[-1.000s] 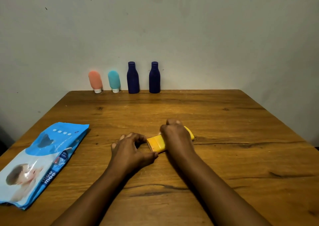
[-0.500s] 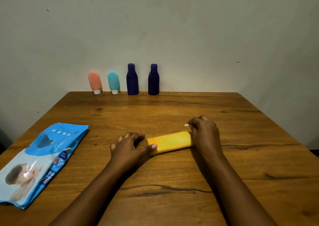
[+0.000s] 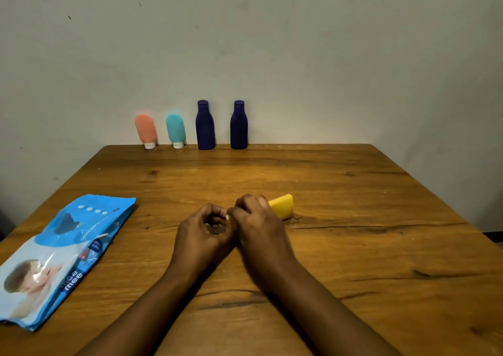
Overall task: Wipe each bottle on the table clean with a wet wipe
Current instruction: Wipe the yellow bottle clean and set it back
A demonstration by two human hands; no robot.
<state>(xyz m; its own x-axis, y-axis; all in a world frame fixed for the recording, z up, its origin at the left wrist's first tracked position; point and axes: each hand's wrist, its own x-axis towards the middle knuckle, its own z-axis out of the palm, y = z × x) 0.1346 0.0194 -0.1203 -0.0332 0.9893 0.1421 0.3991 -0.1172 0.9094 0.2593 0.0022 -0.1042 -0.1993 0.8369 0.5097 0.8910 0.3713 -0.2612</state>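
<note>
Left hand: rests on the desk at centre, forearm reaching in from the near edge; fingers curled inward, thumb and forefinger pinched at the yellow bottle's near end.
Right hand: lies over the yellow bottle, knuckles up, fingers clenched around it; a wet wipe under the palm cannot be made out.
Yellow bottle: lying on its side mid-desk, only its far end showing beyond the right hand.
Far edge: peach tube, teal tube and two dark blue bottles stand in a row against the wall.
Left edge: wet wipe pack lying flat.
Open room: bare wood right of the hands and between hands and row.
</note>
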